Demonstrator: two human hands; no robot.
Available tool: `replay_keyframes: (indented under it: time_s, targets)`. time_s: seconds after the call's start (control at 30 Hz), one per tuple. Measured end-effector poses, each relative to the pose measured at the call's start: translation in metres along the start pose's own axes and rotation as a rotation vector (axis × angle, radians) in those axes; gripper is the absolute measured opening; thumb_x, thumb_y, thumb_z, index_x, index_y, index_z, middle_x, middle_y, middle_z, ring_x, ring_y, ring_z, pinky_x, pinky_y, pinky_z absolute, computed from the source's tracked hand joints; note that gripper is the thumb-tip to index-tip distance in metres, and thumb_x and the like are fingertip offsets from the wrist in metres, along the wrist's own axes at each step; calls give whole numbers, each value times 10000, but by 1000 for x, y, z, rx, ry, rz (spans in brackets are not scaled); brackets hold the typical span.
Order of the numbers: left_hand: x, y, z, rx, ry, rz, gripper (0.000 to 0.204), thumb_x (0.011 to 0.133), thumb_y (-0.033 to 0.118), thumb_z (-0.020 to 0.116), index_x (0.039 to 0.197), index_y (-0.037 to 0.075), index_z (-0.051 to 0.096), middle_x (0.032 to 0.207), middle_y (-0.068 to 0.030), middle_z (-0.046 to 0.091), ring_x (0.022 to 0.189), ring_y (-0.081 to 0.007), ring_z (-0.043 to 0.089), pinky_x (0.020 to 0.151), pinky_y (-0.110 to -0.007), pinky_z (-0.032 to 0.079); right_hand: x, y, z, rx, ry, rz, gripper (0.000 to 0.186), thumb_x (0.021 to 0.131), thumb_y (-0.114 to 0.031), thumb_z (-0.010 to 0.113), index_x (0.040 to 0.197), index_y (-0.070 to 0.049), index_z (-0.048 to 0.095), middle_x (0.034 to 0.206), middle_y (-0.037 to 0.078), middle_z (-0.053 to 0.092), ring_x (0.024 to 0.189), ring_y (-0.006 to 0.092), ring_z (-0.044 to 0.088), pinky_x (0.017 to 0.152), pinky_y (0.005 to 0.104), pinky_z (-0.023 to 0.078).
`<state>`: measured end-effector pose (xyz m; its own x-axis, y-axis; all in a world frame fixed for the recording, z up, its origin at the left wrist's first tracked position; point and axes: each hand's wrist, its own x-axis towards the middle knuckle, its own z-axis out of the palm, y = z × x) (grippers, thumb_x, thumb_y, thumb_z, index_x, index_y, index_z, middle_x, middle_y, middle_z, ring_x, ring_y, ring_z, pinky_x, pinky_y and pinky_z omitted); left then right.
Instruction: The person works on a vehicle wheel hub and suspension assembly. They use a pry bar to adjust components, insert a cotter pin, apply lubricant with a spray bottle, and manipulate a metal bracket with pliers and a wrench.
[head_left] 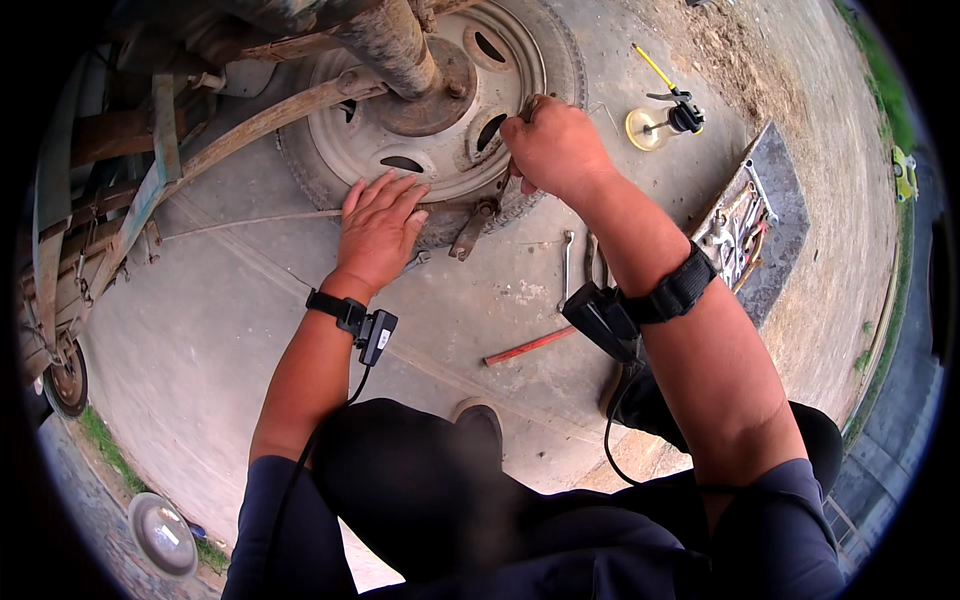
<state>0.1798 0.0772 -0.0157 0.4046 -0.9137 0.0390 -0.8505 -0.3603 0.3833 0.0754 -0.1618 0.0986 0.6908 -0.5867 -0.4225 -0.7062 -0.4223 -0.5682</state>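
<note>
A pale, dusty wheel (455, 160) with oval slots lies in front of me inside a worn tyre (565, 50). My left hand (385, 228) rests on the wheel's near edge with its fingers spread, holding nothing. On the right side of the rim, my right hand (560, 150) is closed in a fist. A thin, dark metal piece shows under that fist, but its kind is hidden by the fingers. Just below it, a rusty bracket with a bolt (466, 235) sits at the tyre's near edge.
A rusty vehicle frame (150, 200) and a thick axle tube (395, 45) crowd the upper left. To the right stand a clear oil can (650, 128) with a yellow spout and a metal tray (790, 220) of wrenches. A wrench (568, 265) and red bar (530, 345) lie on the concrete.
</note>
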Motion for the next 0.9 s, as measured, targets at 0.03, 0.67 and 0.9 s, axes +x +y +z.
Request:
replay_keyframes:
  time_s: [0.03,0.67,0.9]
  targets:
    - [0,1,0,-1,-4,0,352,991,257,585,1331,187,645,1407,-20,601,1405,-241,457,1211,-472,231,0,-1,2,-43,16,-26,376,935,-285,501,968,53,663,803,241,723,860,372,732,847,448,575]
    - [0,1,-4,11,-24,-4,356,987,259,593,1330,172,634,1398,-21,599,1384,-238,473,1208,-467,237,-16,-28,-10,515,-426,206,636,1012,-664,399,910,-67,593,636,83,607,492,170,630,454,286,465]
    - [0,1,-2,26,-24,-8,359,984,251,601,1335,180,633,1401,-16,597,1383,-235,474,1209,-482,233,-36,-28,2,637,-349,259,636,1034,-631,363,895,-50,583,635,81,599,479,185,626,444,279,468]
